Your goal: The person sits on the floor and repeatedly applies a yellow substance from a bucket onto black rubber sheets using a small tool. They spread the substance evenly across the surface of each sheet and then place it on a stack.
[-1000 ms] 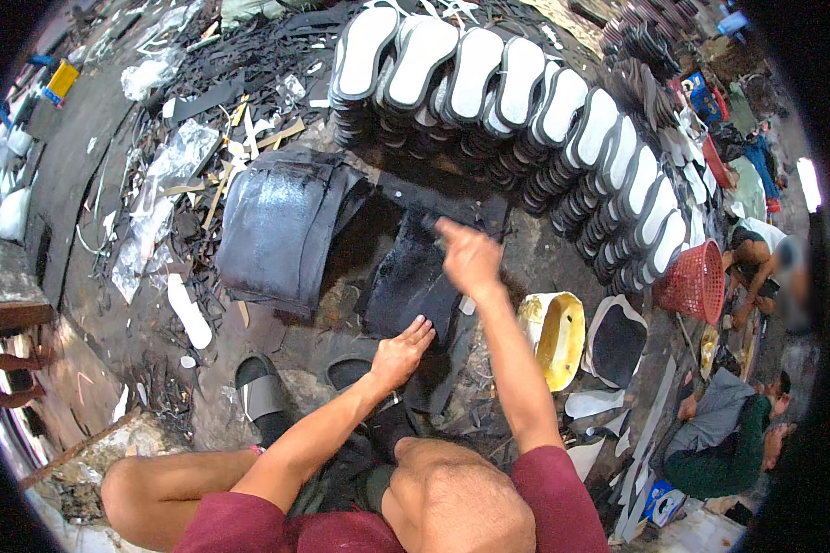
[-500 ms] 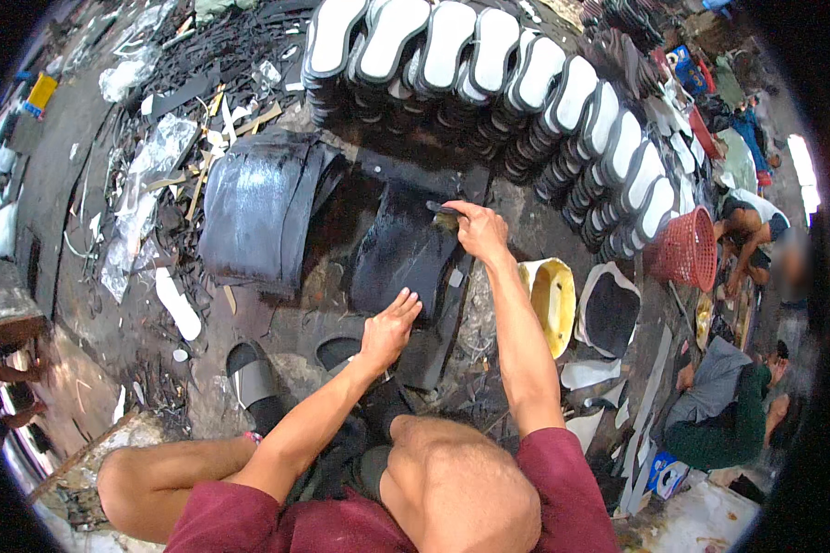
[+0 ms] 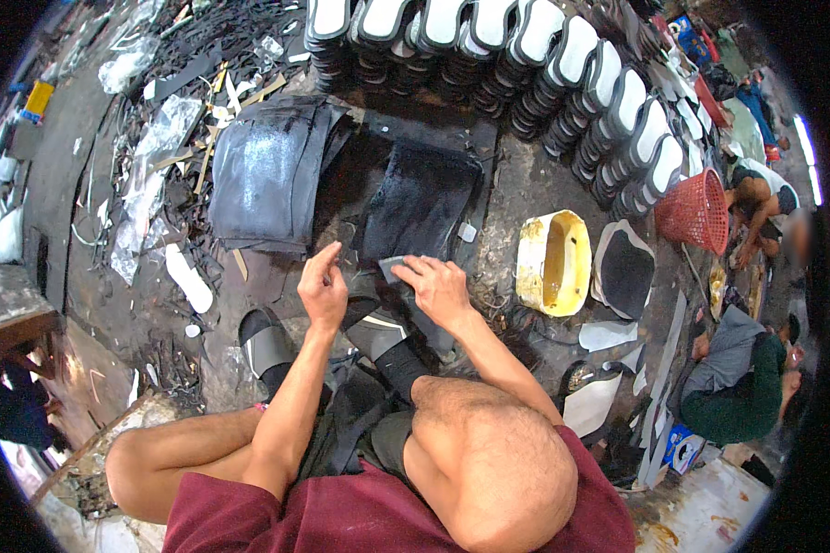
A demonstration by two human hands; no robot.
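Note:
A dark, wet-looking black sheet (image 3: 424, 198) lies on the floor in front of me. My right hand (image 3: 438, 290) is at its near edge, fingers closed on a corner that is turned up and shows a greyer underside. To the left, my left hand (image 3: 324, 290) is raised off the floor with fingers stretched upward and thumb apart, holding nothing. Beyond it sits a stack of glossy black sheets (image 3: 263, 184). A yellow-white tub (image 3: 579, 267) with brownish liquid in it stands right of the black sheet.
Stacked soles with white tops (image 3: 576, 51) curve around the far side to the right. A red basket (image 3: 696, 212) stands at their end. Scraps and clear plastic (image 3: 152, 194) litter the left floor. Another person (image 3: 761, 207) crouches at far right. Sandals (image 3: 267, 341) are on my feet.
My right hand no longer holds the brush and has come back to the sheet's near edge. My left hand has lifted off the sheet and moved left. The view has shifted.

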